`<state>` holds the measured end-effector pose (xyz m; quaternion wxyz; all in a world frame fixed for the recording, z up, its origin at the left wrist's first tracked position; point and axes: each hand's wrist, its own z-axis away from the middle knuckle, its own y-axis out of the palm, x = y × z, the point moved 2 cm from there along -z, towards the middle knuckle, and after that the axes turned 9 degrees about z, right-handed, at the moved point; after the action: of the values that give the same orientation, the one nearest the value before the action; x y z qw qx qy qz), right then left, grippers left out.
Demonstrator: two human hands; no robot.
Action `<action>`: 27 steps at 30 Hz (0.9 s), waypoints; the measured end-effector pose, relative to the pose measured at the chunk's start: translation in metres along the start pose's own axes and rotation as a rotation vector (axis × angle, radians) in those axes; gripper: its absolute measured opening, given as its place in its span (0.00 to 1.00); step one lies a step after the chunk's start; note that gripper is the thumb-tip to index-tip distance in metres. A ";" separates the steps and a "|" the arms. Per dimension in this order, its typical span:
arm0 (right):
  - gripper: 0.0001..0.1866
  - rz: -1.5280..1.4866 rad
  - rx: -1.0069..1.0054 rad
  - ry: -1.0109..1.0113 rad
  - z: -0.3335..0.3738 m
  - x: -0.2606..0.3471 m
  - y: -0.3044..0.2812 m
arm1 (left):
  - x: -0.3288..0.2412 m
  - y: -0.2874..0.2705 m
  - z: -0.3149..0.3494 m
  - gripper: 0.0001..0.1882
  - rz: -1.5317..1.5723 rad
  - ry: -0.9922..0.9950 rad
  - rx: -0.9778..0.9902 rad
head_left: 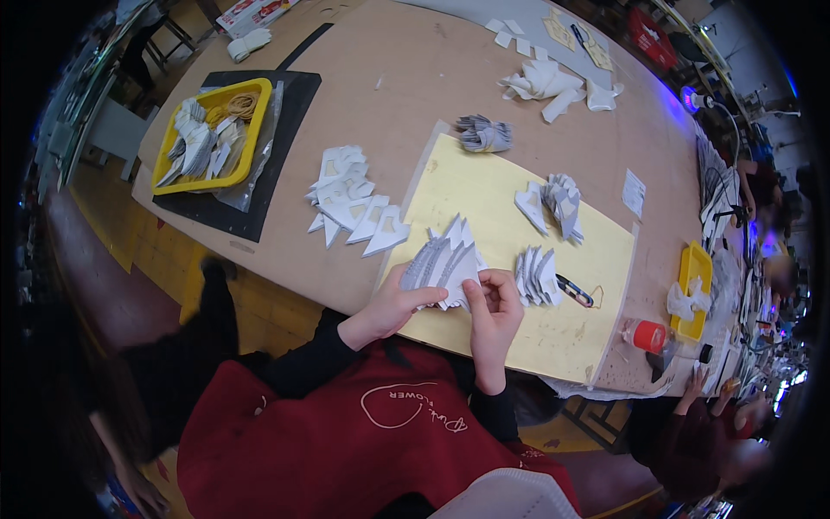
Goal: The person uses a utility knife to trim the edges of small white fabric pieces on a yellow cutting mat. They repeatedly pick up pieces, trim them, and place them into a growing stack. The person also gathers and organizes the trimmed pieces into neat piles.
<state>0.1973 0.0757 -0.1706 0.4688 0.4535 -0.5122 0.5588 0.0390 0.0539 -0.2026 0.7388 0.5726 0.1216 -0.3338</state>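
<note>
Two-handed, gripping white stack (pixel 447 265) with left hand (pixel 386 309) and right hand (pixel 494 313). Maybe done with bundle (pixel 487 137) at one o'clock; maybe not with loose pieces (pixel 346 213) at ten.

left hand (pixel 389 307) partly hidden, box (pixel 255 15) cropped

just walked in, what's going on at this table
A person in a red garment holds a fanned stack of white and grey pieces in both hands, left grip on one side, right grip on the other. It is held over a yellow sheet, where a small pile lies beside a cutter knife. Loose white pieces lie on the brown table to the left, and a yellow tray farther left holds more.
</note>
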 end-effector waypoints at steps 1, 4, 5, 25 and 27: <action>0.07 0.006 -0.007 -0.004 0.000 0.001 0.000 | 0.001 0.000 -0.001 0.21 -0.016 0.005 -0.008; 0.07 0.038 -0.023 -0.028 0.001 0.003 0.003 | -0.005 0.005 0.000 0.22 -0.026 0.041 -0.042; 0.07 0.057 -0.023 -0.046 0.000 -0.001 0.004 | -0.007 0.006 0.001 0.22 -0.021 0.053 -0.051; 0.16 0.116 0.063 -0.117 0.008 0.011 -0.015 | -0.017 0.008 0.000 0.30 -0.064 0.059 -0.066; 0.14 0.069 0.047 -0.077 0.010 0.009 -0.012 | -0.018 0.010 0.001 0.31 -0.046 0.059 -0.067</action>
<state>0.2082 0.0672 -0.1591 0.4184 0.4677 -0.5320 0.5685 0.0315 0.0608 -0.1846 0.7458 0.5543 0.1673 -0.3294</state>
